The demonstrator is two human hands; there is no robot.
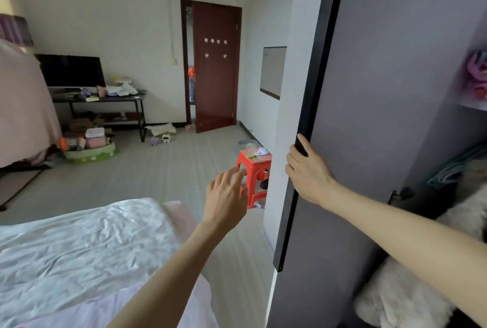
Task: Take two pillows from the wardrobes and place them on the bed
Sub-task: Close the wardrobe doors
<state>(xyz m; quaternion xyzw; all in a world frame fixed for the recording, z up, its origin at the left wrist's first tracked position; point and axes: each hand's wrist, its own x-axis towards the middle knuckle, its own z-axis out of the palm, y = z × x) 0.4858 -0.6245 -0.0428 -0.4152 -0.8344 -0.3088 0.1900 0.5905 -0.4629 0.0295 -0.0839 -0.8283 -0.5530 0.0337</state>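
Note:
My right hand (308, 172) grips the dark front edge of the grey wardrobe door (374, 106), which stands partly open on the right. Inside the wardrobe, at the lower right, lies something pale and fluffy (403, 293) under my right forearm; I cannot tell whether it is a pillow. My left hand (228, 196) hovers in the air in front of me with loose, spread fingers and holds nothing. The bed (79, 251), under a wrinkled white sheet, fills the lower left.
A red plastic stool (254, 167) stands on the floor just beyond my left hand, beside the wardrobe's white side panel (290, 90). Farther back are a TV stand (100, 101) with clutter, a green basket (89, 152), and a half-open brown door (216, 64).

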